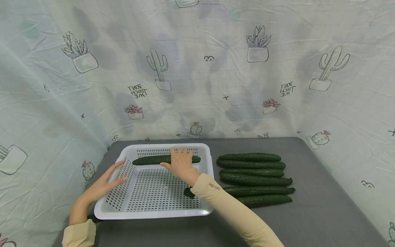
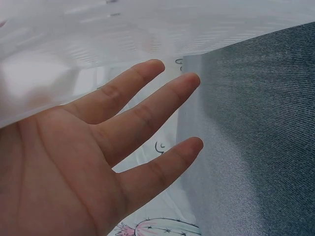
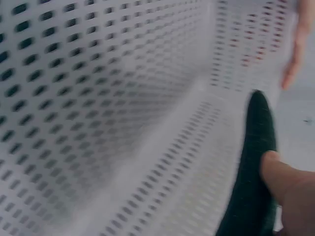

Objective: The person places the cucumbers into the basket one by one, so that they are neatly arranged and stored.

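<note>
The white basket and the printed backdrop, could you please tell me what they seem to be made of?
White basket: likely moulded plastic, smooth and slightly glossy, judging by its regular perforations and the sheen along its rim.

Printed backdrop: probably thin fabric, given its soft wrinkles and folds, though plastic sheeting cannot be ruled out.

My right hand [image 3: 298, 196], four o'clock, thumb on the cucumber [image 3: 251, 167], its tip toward twelve; perforated white basket [image 3: 110, 128], nine; my left hand [image 3: 299, 44], two.
</note>
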`<state>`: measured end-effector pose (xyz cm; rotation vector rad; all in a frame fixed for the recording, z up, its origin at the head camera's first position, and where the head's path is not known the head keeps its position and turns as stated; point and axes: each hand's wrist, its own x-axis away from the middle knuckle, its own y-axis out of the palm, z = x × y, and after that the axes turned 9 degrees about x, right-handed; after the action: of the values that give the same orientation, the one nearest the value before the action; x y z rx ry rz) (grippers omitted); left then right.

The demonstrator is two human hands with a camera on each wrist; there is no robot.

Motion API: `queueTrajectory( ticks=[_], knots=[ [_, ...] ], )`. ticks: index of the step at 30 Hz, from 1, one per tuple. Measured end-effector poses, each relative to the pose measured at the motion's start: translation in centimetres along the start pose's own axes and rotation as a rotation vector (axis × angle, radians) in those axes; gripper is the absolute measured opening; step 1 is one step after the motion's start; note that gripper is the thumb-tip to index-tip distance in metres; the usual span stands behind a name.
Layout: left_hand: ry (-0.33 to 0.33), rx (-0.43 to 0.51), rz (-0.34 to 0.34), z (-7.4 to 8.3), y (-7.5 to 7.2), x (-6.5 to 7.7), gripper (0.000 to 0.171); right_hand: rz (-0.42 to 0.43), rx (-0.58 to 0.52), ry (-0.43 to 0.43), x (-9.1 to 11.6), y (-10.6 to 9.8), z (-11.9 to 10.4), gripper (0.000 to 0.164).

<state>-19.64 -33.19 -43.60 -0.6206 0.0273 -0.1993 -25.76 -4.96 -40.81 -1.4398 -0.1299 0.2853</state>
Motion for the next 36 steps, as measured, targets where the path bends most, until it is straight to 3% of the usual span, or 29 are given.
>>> queueTrajectory(
  ticks=[7,14,22,27,36],
  knots=[
    [0.015,0.031,-0.012,0.0,0.0,0.1,0.075,0.033,0.024,0.000,-1.0,1.6,-0.3,0.069],
    [-0.043,0.136,-0.030,-0.3,0.2,-0.1,0.075,0.040,0.077,0.026,-1.7,3.0,-0.2,0.070],
    [-0.026,0.103,-0.026,-0.1,0.1,0.0,0.075,-0.039,0.135,0.008,-1.9,3.9,-0.6,0.073],
    [-0.018,0.071,-0.013,-0.2,0.0,0.0,0.075,-0.025,0.150,0.006,-1.9,4.3,-0.7,0.071],
    [-0.038,0.128,-0.036,-0.1,0.2,0.0,0.076,-0.024,0.189,-0.009,-1.7,4.7,-0.7,0.072]
  ],
)
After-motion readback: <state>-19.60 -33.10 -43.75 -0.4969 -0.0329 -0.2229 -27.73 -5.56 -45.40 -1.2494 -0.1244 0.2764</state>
